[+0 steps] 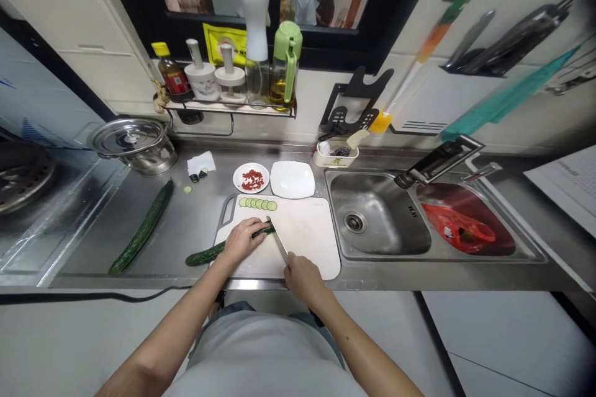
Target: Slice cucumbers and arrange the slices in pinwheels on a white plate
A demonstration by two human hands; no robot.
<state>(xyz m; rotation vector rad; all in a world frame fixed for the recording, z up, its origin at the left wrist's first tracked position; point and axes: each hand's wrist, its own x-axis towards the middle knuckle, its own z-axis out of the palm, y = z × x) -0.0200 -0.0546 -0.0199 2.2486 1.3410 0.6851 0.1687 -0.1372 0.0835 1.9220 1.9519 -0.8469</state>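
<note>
On the white cutting board (311, 236) lies a dark green cucumber (205, 256), its left end reaching past the board's edge. My left hand (244, 239) is closed over the cucumber near its cut end. A knife (278, 240) is gripped by its handle in my right hand (302, 276), the blade standing against the cucumber's right end. Above it, a short row of cucumber slices (257, 203) rests along the board's upper left. Beyond the board are a white plate with chopped red pieces (238, 185) and a square white plate (292, 178).
A second cucumber (142, 226) lies left on the steel counter, near a lidded pot (153, 158) and a paper scrap (202, 162). To the right is a double sink (382, 217) with a faucet (437, 161) and red bag (460, 229). A condiment shelf (233, 108) hangs behind.
</note>
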